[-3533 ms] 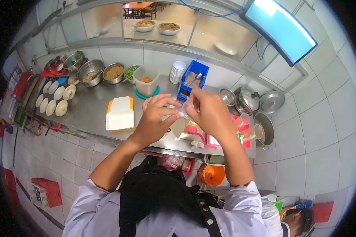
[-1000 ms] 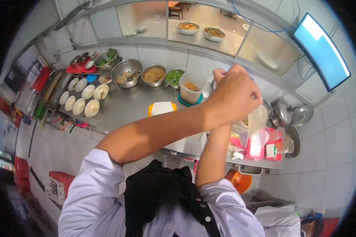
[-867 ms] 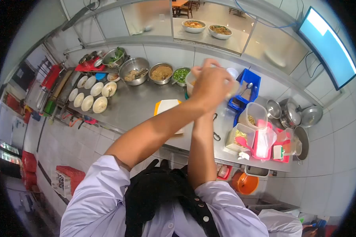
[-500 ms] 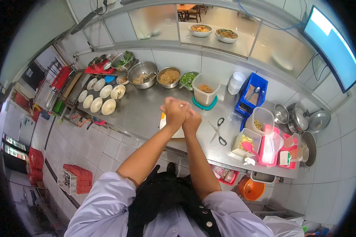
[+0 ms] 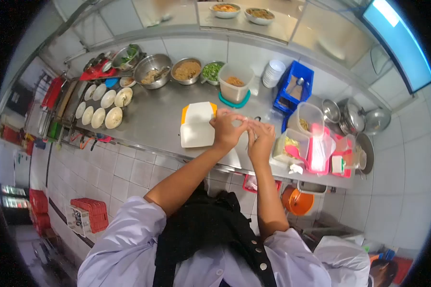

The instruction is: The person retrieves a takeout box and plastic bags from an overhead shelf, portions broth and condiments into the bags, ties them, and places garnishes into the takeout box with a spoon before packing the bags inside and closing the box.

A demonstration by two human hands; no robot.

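My left hand (image 5: 228, 128) and my right hand (image 5: 261, 135) meet above the steel counter, their fingertips pinched together. Whatever is between the fingers is too small to make out. Just left of my left hand lies an open paper takeaway box (image 5: 198, 126), white inside with orange side flaps. Behind my right hand, a bit of a black scissors handle (image 5: 257, 118) peeks out; the remainder of the scissors is hidden. A clear tub of brown food (image 5: 235, 86) on a teal lid (image 5: 234, 99) stands beyond both hands.
Metal bowls with chopped greens (image 5: 212, 72) and brown mince (image 5: 187, 71) line the wall. Several white bowls (image 5: 113, 117) sit at left. To the right are a blue bin (image 5: 299, 79), stacked white cups (image 5: 274, 72), a pink tray (image 5: 318, 165) and clear tubs (image 5: 292, 142).
My hands have moved right and spread a little apart, from clasped to fingertip contact. The takeaway box, mostly hidden before, now shows fully; the scissors are now mostly covered. The view has shifted.
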